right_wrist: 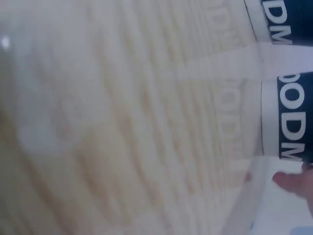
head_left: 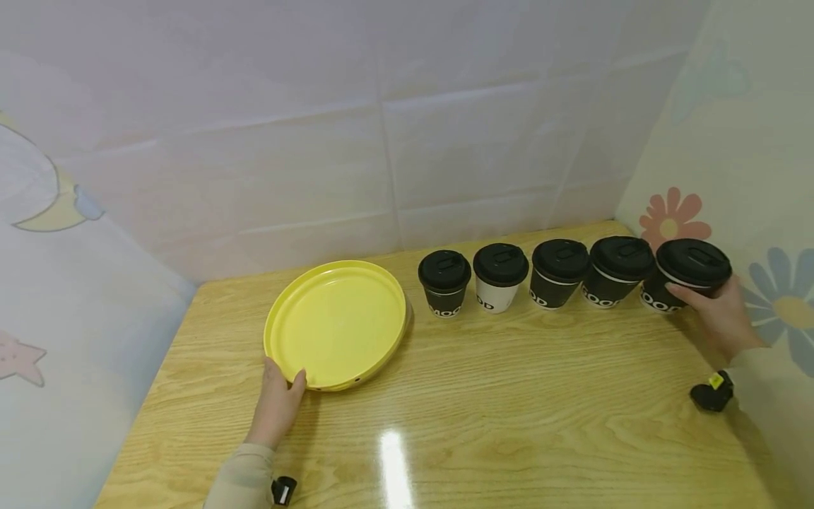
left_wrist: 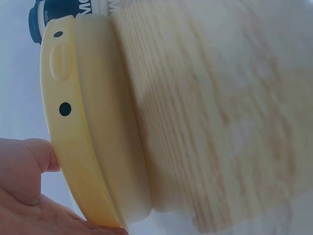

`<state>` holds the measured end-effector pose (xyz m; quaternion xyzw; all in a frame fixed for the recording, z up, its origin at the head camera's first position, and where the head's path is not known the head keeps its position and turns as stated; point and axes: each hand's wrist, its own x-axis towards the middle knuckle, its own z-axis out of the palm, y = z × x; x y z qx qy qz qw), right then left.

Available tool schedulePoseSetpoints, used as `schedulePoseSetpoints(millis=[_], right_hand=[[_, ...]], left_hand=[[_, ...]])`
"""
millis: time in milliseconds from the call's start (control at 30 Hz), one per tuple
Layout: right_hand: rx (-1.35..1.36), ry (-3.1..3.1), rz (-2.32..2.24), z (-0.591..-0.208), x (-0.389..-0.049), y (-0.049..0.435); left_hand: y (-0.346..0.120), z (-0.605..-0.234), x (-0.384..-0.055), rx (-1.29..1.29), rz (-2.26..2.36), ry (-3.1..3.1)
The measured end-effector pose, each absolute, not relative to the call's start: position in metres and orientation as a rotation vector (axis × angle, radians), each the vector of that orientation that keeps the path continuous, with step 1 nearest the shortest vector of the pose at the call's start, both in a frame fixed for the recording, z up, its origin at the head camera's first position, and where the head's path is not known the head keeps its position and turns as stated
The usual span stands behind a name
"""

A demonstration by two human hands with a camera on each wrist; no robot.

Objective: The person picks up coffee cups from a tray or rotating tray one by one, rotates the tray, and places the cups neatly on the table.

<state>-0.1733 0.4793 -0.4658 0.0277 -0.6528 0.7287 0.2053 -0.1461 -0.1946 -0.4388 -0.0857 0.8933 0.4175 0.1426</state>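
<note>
At the left of the table is a round yellow tray [head_left: 337,322] with a raised rim; dark dots show on its side in the left wrist view. My left hand [head_left: 278,403] holds the tray's near left edge, thumb and fingers spread along the rim. At the far right, my right hand [head_left: 725,311] grips a black paper coffee cup [head_left: 661,293] with a black lid, thumb across its front; the fingers behind are hidden. This cup ends a row of lidded cups, with a black cup [head_left: 607,286] just to its left.
Leftward along the row stand another black cup [head_left: 550,290], a white cup [head_left: 496,295] and a smaller black cup [head_left: 445,300] near the tray. The wooden table [head_left: 509,410] meets a pale back wall [head_left: 318,177] and a flowered right wall [head_left: 763,177].
</note>
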Motion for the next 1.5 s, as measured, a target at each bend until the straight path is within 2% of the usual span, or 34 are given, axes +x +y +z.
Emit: schedulePoseSetpoints(millis=[267, 600, 933, 1233, 1500], right_hand=[[-0.533, -2.369, 1.502, -0.457, -0.166, 0.458], [-0.802, -2.168, 1.535, -0.455, -0.179, 0.440], [-0.866, -1.906, 1.519, -0.456, -0.190, 0.429], [-0.891, -2.081, 1.460, -0.462, -0.186, 0.443], [-0.587, -2.289, 1.468, -0.461, -0.175, 0.458]], left_hand=[[-0.195, -0.439, -0.146, -0.246, 1.210, 2.569], [-0.195, -0.439, -0.146, -0.235, 1.224, 2.574], [-0.195, -0.439, -0.146, -0.241, 1.224, 2.575], [-0.196, -0.442, -0.146, -0.233, 1.236, 2.565], [-0.195, -0.440, -0.146, -0.236, 1.224, 2.570]])
